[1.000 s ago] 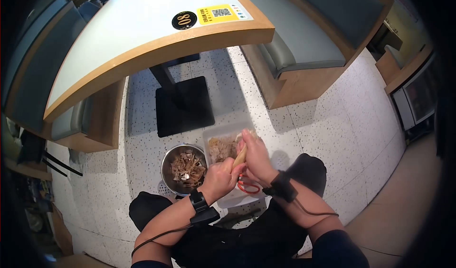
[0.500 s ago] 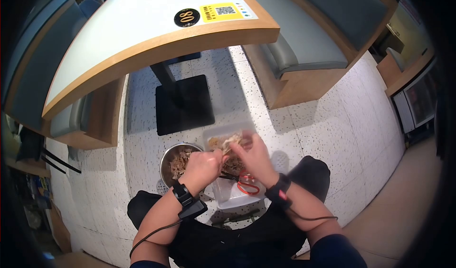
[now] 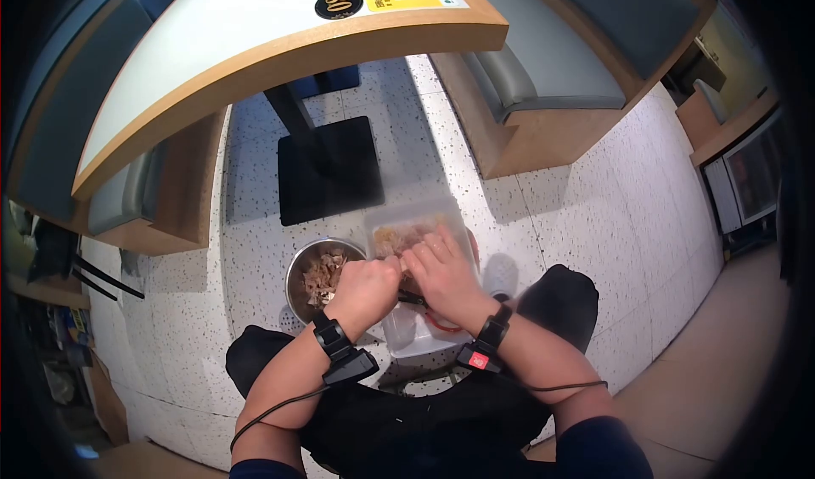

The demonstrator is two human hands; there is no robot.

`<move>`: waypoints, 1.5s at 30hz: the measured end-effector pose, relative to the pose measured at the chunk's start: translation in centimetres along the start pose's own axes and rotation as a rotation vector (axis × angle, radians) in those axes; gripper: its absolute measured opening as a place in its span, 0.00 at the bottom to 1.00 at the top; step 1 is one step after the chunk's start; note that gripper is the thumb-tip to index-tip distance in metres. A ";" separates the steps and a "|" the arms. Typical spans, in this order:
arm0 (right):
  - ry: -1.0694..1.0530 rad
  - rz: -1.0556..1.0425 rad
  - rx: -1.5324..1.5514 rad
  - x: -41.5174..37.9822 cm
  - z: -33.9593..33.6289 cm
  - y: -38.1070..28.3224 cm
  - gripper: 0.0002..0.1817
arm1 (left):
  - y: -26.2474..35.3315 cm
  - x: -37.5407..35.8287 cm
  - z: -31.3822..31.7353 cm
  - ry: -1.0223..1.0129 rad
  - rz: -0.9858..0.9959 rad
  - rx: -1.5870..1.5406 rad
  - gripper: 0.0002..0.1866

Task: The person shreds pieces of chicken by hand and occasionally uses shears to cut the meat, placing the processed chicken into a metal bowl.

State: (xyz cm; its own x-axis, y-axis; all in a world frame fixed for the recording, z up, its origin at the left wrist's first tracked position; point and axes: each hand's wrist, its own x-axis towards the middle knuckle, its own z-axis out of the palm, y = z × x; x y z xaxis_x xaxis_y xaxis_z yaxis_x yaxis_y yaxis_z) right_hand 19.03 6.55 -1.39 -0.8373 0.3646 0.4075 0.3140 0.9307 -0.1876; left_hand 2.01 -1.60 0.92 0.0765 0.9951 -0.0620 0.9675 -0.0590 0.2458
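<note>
A translucent plastic tub [image 3: 458, 212] stands on the floor between my knees, with pale and brownish meat pieces [image 3: 395, 239] at its far end. Over it, my left hand [image 3: 365, 290] is closed, its fingertips meeting those of my right hand; what they pinch is hidden. My right hand [image 3: 443, 277] has its fingers bent over the meat, partly covering it. Red-handled scissors [image 3: 441, 323] lie in the near part of the tub, mostly under my right hand. Left of the tub, a round steel bowl [image 3: 293, 288] holds shredded meat [image 3: 323, 277].
A white table with a wooden edge [image 3: 289, 61] overhangs the floor ahead, on a black base plate [image 3: 331, 171]. Padded benches [image 3: 556, 72] stand on both sides. My shoe [image 3: 500, 275] is right of the tub, and my knees flank the containers.
My right hand has turned from a raised pinch to lie flatter over the meat, covering more of the scissors. The pale piece between my hands is no longer visible. The view has tilted slightly.
</note>
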 end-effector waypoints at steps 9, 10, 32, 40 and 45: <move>-0.086 0.067 0.100 -0.7 0.2 1.4 0.10 | -0.8 -0.7 -1.9 0.052 0.062 -0.190 0.10; -0.066 0.032 0.180 -0.6 -0.1 1.7 0.10 | -0.8 -0.8 -2.2 0.054 0.071 -0.239 0.10; -0.569 0.126 0.855 0.3 -4.7 1.4 0.23 | -2.4 -1.7 -5.7 -0.161 0.314 -0.502 0.15; -0.471 0.436 1.263 -0.1 -5.1 0.3 0.21 | -1.3 -1.8 -6.3 -0.115 0.180 -0.786 0.14; -0.202 0.754 1.690 -0.1 -2.5 -1.3 0.20 | 0.7 -0.4 -3.8 0.186 0.027 -0.899 0.12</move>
State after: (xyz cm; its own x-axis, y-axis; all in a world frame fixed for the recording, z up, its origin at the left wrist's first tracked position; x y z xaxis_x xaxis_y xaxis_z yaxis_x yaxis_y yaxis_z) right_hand 19.86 5.38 0.98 -0.8240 0.5085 -0.2498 -0.0182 -0.4645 -0.8854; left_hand 1.73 -1.74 4.82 -0.0192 0.9956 0.0921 0.4082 -0.0763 0.9097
